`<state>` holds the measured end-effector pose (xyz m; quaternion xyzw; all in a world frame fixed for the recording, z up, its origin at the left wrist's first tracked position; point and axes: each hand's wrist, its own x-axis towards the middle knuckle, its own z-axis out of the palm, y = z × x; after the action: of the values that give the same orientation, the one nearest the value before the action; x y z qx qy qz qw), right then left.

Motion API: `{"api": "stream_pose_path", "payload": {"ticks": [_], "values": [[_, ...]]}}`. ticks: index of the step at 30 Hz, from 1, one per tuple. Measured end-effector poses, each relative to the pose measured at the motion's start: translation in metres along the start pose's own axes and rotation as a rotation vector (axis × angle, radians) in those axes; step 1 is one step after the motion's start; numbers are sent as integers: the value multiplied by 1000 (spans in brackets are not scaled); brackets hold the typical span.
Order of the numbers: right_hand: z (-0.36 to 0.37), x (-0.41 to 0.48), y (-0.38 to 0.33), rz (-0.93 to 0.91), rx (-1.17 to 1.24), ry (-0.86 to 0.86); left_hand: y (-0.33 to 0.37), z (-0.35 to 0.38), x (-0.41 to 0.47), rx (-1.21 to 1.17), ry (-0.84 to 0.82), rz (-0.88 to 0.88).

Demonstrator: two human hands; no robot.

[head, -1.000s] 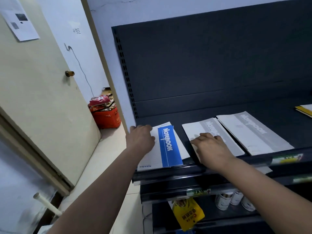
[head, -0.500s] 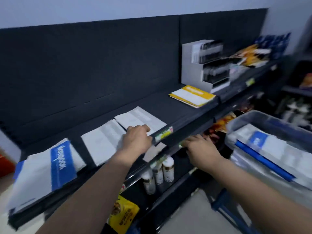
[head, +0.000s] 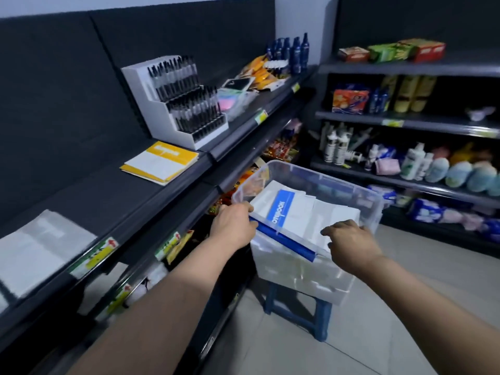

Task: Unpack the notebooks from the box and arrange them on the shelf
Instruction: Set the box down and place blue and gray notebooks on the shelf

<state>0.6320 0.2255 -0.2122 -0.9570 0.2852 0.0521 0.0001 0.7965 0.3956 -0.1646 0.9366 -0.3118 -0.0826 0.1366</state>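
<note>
A clear plastic box (head: 338, 180) stands on a blue stool (head: 297, 315) and holds a stack of white notebooks. The top notebook (head: 281, 209) has a blue band. My left hand (head: 234, 226) is at the box's near-left corner, fingers curled over the rim by a blue spine; whether it grips anything is hidden. My right hand (head: 351, 244) hovers over the near-right edge, fingers spread down onto the white notebooks. On the dark shelf (head: 108, 201) to the left lie a pale grey notebook (head: 35, 247) and a yellow notebook stack (head: 159, 162).
A white pen display (head: 176, 98) stands on the shelf beyond the yellow stack, then packets and blue bottles (head: 292, 50). Lower shelves hold snacks and bottles. A second shelving unit (head: 405, 123) full of goods fills the right side. Tiled floor lies around the stool.
My view has swung right from the shelf's left end to the box. Both hands left the shelved notebooks and the shelf edge and now reach into the box.
</note>
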Motion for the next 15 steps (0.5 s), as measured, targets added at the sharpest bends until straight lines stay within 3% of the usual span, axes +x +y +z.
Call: {"api": "stream_pose_path", "payload": {"ticks": [11, 15], "values": [[25, 54, 60, 131, 60, -83, 47, 49, 106, 26, -97, 16], [34, 92, 61, 158, 78, -133, 44, 72, 159, 54, -239, -6]]}}
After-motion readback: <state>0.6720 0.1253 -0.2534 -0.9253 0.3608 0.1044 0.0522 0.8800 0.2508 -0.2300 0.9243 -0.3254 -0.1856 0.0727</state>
